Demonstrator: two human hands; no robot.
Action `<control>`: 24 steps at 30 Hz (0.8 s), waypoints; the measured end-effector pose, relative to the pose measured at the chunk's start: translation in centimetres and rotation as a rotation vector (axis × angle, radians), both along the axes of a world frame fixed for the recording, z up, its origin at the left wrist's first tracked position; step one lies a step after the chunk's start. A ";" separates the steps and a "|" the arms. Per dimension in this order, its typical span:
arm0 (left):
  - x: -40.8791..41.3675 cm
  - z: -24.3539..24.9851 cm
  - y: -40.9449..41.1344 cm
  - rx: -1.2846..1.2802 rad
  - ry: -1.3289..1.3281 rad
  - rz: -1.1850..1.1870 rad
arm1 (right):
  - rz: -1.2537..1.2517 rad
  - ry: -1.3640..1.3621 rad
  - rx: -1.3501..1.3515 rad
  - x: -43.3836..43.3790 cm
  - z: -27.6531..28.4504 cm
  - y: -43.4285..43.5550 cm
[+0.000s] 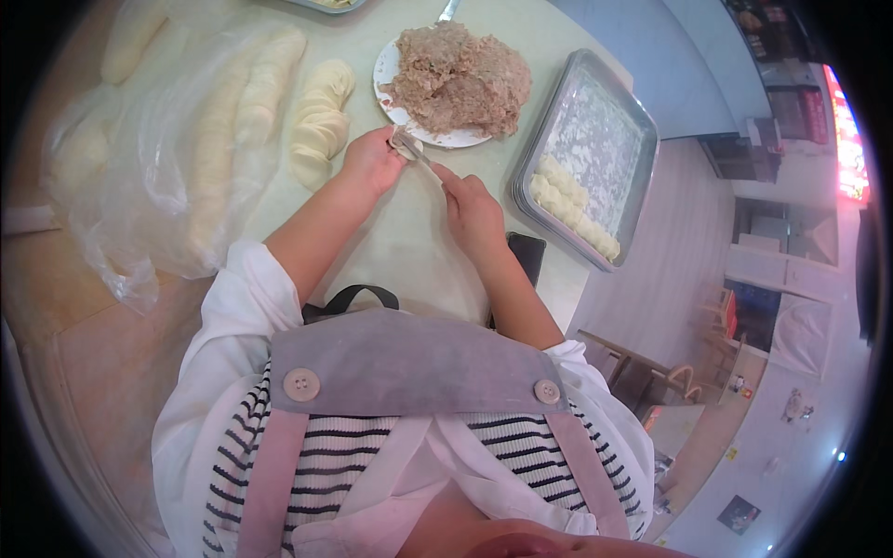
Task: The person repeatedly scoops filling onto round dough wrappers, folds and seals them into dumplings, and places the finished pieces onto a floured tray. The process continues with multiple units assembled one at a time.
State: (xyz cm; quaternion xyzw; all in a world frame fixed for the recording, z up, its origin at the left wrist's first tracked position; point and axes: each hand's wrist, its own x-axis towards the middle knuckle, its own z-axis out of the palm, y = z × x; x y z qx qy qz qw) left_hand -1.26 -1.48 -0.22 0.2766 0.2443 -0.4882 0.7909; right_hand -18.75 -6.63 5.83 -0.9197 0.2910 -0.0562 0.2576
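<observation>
My left hand (374, 162) holds a small dough wrapper (407, 145) just below a white plate (386, 63) heaped with minced meat filling (464, 80). In my right hand (473, 209) is a thin metal spreading tool (417, 149); its tip rests on the wrapper, where a little filling appears to lie. A stack of overlapping round dough wrappers (319, 125) lies to the left of the plate. On the right, a floured metal tray (596, 139) holds rows of filled dumplings (568, 202) along its lower left part.
Clear plastic bags (164, 160) with long rolls of stacked wrappers (254, 91) cover the table's left side. A dark phone (527, 254) lies by my right forearm. A metal utensil handle (448, 10) projects beyond the plate. Another tray's edge (328, 8) shows at the top.
</observation>
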 end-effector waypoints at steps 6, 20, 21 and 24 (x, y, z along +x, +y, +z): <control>0.0 1.3 0.8 0.023 0.005 0.046 | -0.068 -0.177 0.029 0.4 0.9 -0.9; -1.6 4.6 4.3 -0.175 -0.248 -0.229 | -0.095 -0.121 -0.166 0.6 -1.0 -1.7; -1.6 4.7 4.4 -0.209 -0.308 -0.275 | -0.076 -0.171 -0.185 1.1 -1.2 -2.0; -2.0 6.2 4.7 -0.215 -0.438 -0.387 | 0.024 -0.484 -0.213 1.9 -0.9 -2.5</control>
